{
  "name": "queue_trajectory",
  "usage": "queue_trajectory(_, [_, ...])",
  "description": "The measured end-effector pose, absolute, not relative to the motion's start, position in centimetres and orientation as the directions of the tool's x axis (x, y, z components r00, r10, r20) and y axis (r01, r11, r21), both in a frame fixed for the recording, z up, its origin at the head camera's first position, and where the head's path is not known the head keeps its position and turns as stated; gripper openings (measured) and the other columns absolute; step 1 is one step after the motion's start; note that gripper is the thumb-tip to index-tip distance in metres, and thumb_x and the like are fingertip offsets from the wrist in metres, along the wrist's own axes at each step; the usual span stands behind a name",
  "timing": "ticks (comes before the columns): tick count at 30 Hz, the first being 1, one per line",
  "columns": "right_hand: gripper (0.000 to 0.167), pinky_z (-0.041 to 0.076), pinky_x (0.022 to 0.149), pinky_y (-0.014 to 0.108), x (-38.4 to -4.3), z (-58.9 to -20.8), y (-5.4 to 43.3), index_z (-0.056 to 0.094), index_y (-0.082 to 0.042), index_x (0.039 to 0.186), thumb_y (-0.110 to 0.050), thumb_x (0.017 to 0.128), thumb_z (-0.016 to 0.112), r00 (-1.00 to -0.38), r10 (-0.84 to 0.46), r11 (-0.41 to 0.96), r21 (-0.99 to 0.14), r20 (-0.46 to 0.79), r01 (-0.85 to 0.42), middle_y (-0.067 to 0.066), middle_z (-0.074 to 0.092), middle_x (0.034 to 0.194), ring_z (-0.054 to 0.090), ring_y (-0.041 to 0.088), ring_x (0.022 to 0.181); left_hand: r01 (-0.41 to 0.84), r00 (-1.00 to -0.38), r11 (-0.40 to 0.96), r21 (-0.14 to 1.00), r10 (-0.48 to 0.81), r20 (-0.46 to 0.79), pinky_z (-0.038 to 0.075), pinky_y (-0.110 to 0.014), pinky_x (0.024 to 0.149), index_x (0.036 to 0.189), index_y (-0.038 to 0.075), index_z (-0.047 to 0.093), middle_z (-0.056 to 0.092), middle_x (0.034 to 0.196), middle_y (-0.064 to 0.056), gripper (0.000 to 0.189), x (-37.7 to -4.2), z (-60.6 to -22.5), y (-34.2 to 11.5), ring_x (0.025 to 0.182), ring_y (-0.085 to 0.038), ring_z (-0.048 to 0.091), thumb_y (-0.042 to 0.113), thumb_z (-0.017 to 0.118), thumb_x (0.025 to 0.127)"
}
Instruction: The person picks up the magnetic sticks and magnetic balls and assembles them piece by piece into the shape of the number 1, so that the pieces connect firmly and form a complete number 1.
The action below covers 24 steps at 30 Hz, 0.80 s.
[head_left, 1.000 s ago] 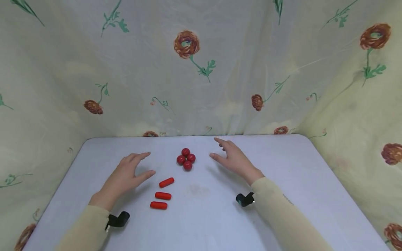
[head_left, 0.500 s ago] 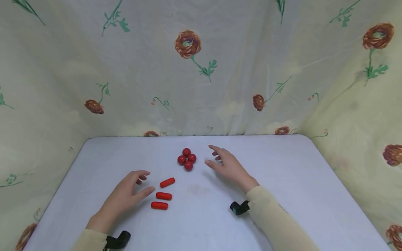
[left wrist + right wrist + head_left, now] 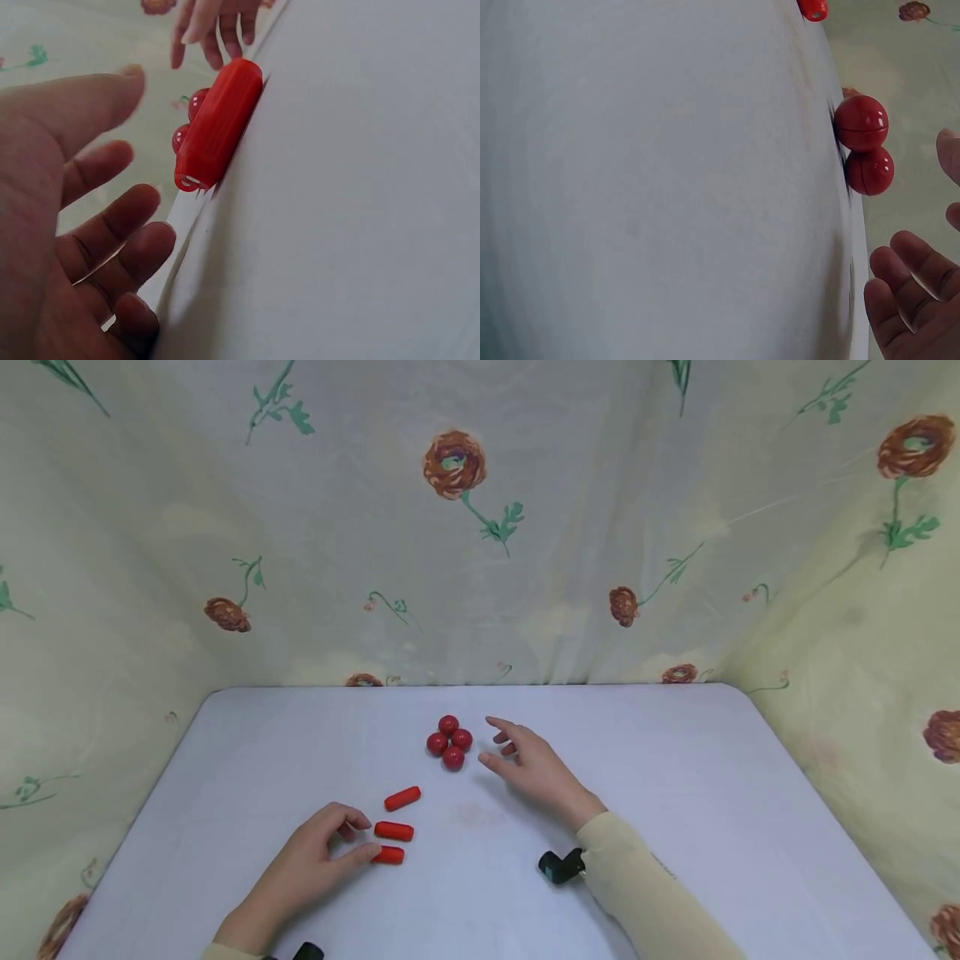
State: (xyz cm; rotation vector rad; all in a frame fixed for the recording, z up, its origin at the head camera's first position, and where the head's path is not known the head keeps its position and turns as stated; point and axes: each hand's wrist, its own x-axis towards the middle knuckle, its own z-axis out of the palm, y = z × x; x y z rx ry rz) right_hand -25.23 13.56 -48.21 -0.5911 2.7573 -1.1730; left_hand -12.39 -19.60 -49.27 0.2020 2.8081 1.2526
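Note:
Three red ribbed cylinders lie on the table: a rear one (image 3: pixel 402 797), a middle one (image 3: pixel 394 832) and a front one (image 3: pixel 391 856). My left hand (image 3: pixel 307 864) hovers left of them with loosely bent fingers; its thumb covers the left end of the front cylinder in the head view. The left wrist view shows a gap between this hand and a cylinder (image 3: pixel 221 124). Several shiny red balls (image 3: pixel 453 758) sit clustered behind the cylinders. My right hand (image 3: pixel 536 768) is just right of the balls, fingers spread, apart from them and holding nothing.
Everything lies on a white tabletop (image 3: pixel 637 735) with rounded far corners. Flowered cloth (image 3: pixel 525 610) hangs behind and at both sides. Small black devices are strapped at both wrists, the right one (image 3: pixel 561 865) low over the table.
My left hand has moved toward me to the front cylinder, its fingers bending more. My right hand has come left and slightly nearer to the balls. Balls and cylinders stay in place.

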Motion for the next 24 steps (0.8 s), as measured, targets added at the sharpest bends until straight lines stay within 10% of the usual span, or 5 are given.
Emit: queue_trajectory(24, [0.052, 0.050, 0.076, 0.026, -25.8, -48.5, 10.0, 0.058, -0.023, 0.138, -0.042, 0.091, 0.070, -0.880, -0.473, 0.671, -0.625, 0.054, -0.399, -0.003, 0.060, 0.110, 0.056, 0.010, 0.090, 0.218, -0.969, 0.716, 0.663, 0.239, 0.061, 0.051, -0.032, 0.083, 0.095, 0.040, 0.068, 0.057, 0.093, 0.026, 0.025, -12.0, -50.3, -19.3, 0.091, -0.002, 0.054, 0.036, 0.085, 0.077])
